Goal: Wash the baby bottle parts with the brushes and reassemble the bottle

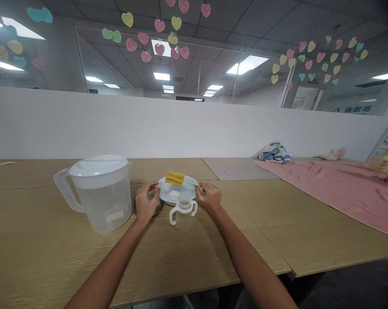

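A white plate (pixel 190 196) lies on the wooden table, with a small white round piece (pixel 175 194) on it. Above the plate is a yellow sponge (pixel 175 178) on a thin green handle (pixel 191 183). My right hand (pixel 209 196) pinches the handle's end at the plate's right side. At the left edge of the plate, my left hand (pixel 147 200) has its fingers drawn together over a dark round dish (pixel 157 211); what they hold is too small to make out. A clear bottle with two white handles (pixel 184 211) stands upright and uncapped in front of the plate.
A large lidded plastic pitcher (pixel 105 197) stands left of my left hand. On the right, a pink cloth (pixel 325 184) covers part of the table (pixel 187 266). A blue and white cloth (pixel 274 153) lies by the wall, and a yellowish bottle (pixel 381 162) is at far right.
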Demonstrator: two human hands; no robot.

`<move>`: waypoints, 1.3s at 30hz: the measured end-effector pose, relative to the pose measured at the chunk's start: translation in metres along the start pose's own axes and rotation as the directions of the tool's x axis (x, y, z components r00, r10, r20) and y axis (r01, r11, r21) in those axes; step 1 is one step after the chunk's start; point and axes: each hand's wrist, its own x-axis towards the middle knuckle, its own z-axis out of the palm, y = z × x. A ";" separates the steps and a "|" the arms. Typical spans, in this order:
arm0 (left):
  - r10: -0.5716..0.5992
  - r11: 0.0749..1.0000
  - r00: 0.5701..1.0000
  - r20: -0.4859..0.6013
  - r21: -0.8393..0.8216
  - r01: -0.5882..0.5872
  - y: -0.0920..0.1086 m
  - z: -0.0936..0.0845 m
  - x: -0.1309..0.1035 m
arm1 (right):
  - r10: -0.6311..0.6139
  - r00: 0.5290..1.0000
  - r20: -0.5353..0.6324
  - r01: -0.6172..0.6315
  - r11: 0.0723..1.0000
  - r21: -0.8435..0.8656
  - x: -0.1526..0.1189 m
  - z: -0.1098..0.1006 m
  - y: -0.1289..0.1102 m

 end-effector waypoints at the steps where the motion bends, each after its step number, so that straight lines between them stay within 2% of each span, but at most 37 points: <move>1: -0.006 1.000 1.000 0.004 0.013 0.006 -0.003 -0.001 0.001 | 0.015 1.000 -0.004 -0.015 1.000 -0.001 0.000 0.000 0.001; 6: -0.085 0.993 0.996 0.025 0.088 0.082 -0.021 -0.005 0.003 | 0.046 0.998 -0.033 -0.046 0.999 -0.006 0.001 -0.001 0.002; 10: -0.162 0.981 0.987 -0.005 0.110 0.161 -0.023 -0.007 0.003 | 0.058 0.998 -0.027 -0.058 0.998 -0.004 0.000 0.001 0.003; 18: -0.077 0.961 0.994 0.080 0.273 0.053 -0.021 -0.009 0.003 | 0.055 0.998 -0.039 -0.055 0.998 0.002 -0.001 0.004 0.006; 21: -0.124 0.939 0.987 0.100 0.333 0.084 -0.022 -0.009 0.002 | 0.053 0.997 -0.062 -0.053 0.999 -0.001 -0.001 0.004 0.005; 26: -0.300 0.873 0.928 0.222 0.455 0.173 -0.019 -0.006 0.002 | 0.036 0.992 -0.124 -0.035 0.999 0.013 -0.001 0.005 0.005; 30: -0.340 0.874 0.883 0.323 0.456 0.169 -0.017 -0.004 0.001 | 0.023 0.990 -0.136 -0.021 1.000 0.014 -0.001 0.005 0.006; 31: -0.336 0.871 0.884 0.326 0.465 0.160 -0.016 -0.005 0.001 | 0.021 0.991 -0.136 -0.020 1.000 0.014 -0.001 0.005 0.006; 33: -0.287 0.867 0.913 0.288 0.483 0.121 -0.015 -0.006 0.000 | 0.022 0.991 -0.131 -0.020 1.000 0.012 -0.001 0.005 0.006; 36: -0.118 0.888 0.975 0.190 0.459 0.018 -0.011 -0.008 0.000 | 0.022 0.992 -0.126 -0.021 1.000 0.006 -0.001 0.005 0.006; 37: -0.056 0.901 0.982 0.179 0.434 -0.028 -0.008 -0.008 0.000 | 0.020 0.992 -0.127 -0.020 1.000 0.004 0.000 0.005 0.006; 39: 0.047 0.917 0.972 0.232 0.375 -0.133 0.000 -0.006 0.004 | 0.016 0.992 -0.129 -0.016 1.000 0.004 0.000 0.004 0.006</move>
